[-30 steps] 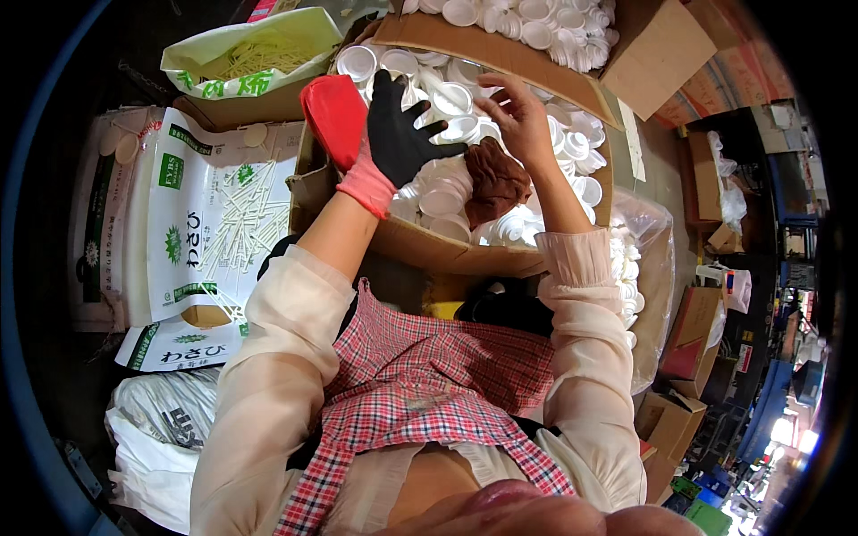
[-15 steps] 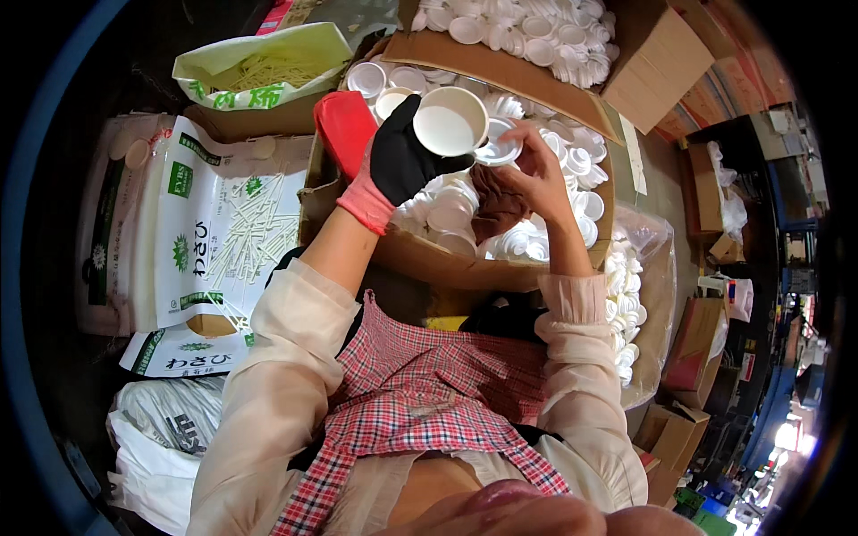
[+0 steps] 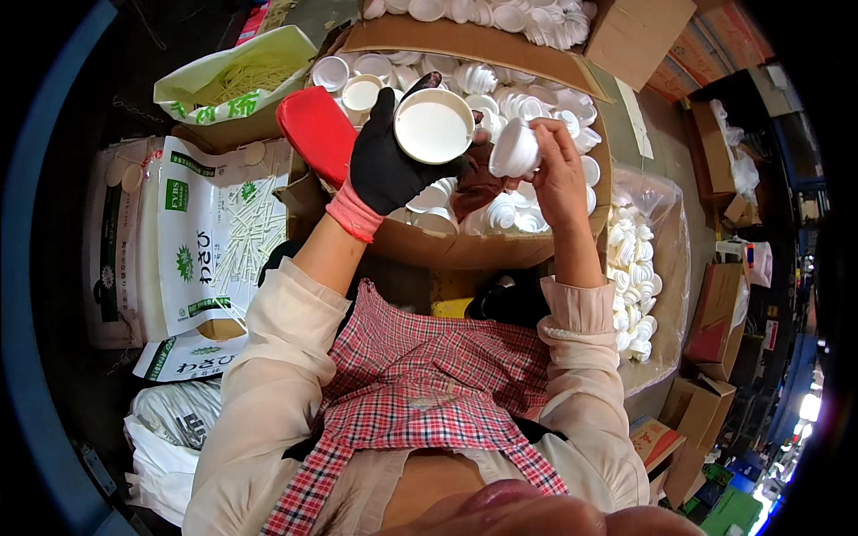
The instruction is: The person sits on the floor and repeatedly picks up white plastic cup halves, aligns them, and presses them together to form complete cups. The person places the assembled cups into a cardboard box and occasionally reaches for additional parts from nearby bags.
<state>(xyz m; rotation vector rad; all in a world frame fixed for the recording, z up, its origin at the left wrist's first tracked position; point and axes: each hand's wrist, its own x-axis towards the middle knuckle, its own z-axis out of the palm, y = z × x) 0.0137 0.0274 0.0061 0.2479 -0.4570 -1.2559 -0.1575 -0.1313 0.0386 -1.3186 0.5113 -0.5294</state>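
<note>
My left hand (image 3: pixel 380 161), in a black glove with a pink cuff, is closed around a round cream-white cup (image 3: pixel 435 127) whose open mouth faces up. Beside it, my bare right hand (image 3: pixel 561 174) pinches a small white plastic cup-shaped piece (image 3: pixel 514 148), tipped on its side and apart from the cup. A dark red-brown cloth (image 3: pixel 476 192) hangs between the two hands; what holds it is hidden. Both hands are over a cardboard box (image 3: pixel 456 250) filled with white plastic pieces (image 3: pixel 532 107). A flat red pouch-like thing (image 3: pixel 317 134) lies left of my glove.
Behind is another carton (image 3: pixel 465 40) of white pieces. A clear-lined bag (image 3: pixel 666 268) of them stands at right. On the left, thin pale sticks (image 3: pixel 255 210) lie on a printed white sheet (image 3: pixel 183 223), near a green-white bag (image 3: pixel 295 54) of more sticks.
The white plastic piece has turned from mouth-up beside the cup's rim onto its side, and my right hand has drawn it a little away. The whole view has shifted slightly.
</note>
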